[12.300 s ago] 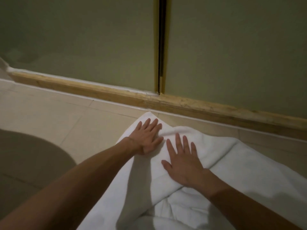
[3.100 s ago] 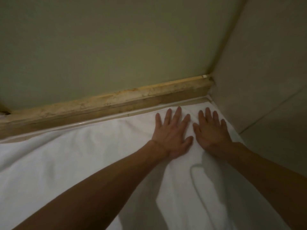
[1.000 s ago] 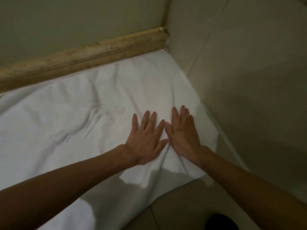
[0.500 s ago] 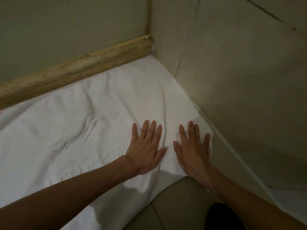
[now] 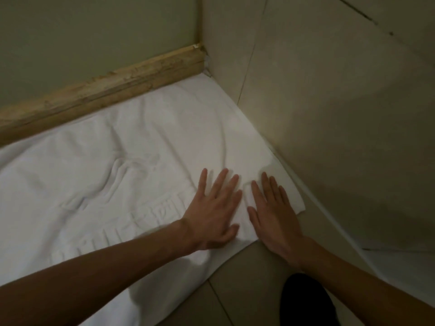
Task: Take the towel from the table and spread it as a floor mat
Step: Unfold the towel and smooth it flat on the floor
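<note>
White terry: the towel point(image 5: 98, 175) lies on the floor point(image 5: 249, 288), filling the left and centre of the frame, its far edge against the wooden skirting point(image 5: 106, 90) and its right side running along the wall point(image 5: 329, 102) into the upper-centre corner.
Left hand: the left hand point(image 5: 211, 215) lies flat, palm down, fingers spread, on the cloth near its lower-right corner.
Right hand: the right hand point(image 5: 275, 212) sits just beside it, also flat with fingers loosely splayed, its heel past the towel's near edge on bare tile.
Grip: neither hand pinches anything; both press.
Wrinkles: a bunched ridge point(image 5: 122, 175) shows left of centre, with small pleats running toward the left wrist.
Step in hand: smoothing the spread towel at its corner, by my reading; the task looks nearly done.
Next move calls for: flat palms sweeping leftward to press out that ridge, with the corner left square against the wall.
Lower right: a dark shape point(image 5: 306, 302), too unclear to name.
</note>
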Tool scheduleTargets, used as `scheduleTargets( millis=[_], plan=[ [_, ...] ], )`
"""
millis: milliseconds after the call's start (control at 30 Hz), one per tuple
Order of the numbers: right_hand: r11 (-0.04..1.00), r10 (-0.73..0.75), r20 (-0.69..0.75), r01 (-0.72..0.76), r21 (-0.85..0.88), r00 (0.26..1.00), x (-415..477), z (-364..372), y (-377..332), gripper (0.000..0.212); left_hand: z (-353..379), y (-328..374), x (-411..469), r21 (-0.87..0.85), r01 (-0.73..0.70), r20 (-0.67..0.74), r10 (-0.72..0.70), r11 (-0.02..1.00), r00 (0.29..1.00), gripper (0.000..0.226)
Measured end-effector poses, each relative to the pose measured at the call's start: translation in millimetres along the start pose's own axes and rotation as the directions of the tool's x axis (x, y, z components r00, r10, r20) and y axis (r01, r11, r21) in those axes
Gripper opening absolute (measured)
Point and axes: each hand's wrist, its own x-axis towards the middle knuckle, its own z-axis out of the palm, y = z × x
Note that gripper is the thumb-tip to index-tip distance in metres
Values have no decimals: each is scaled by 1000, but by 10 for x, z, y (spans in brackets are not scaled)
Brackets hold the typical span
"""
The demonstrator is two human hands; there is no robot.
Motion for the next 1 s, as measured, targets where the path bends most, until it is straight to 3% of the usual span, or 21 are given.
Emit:
scheduleTargets(
  millis=[167, 300, 533, 800, 1000],
  plan=[
    [1000, -11, 30, 11, -25, 999, -68, -25, 136, 57, 61, 351, 138, -8, -43, 99, 43, 999, 994, 84],
    [997, -32, 50, 35, -69, 998, -89, -40, 223, 61, 141, 463, 136, -28, -22, -2, 21, 999, 1000, 79],
    [994, -38, 74, 46, -99, 997, -120, 19, 442, 59, 257, 678, 254, -101, 15, 74, -7, 995, 997, 83],
    [993, -83, 122, 93, -79, 989, -61, -104, 338, 61, 160, 584, 162, -151, 18, 10, -17, 988, 1000, 71],
    [963, -264, 67, 260, 68, 962, 131, -288, -223, 62, 7, 244, -301, -241, 253, -14, -264, 937, 964, 68]
  ],
)
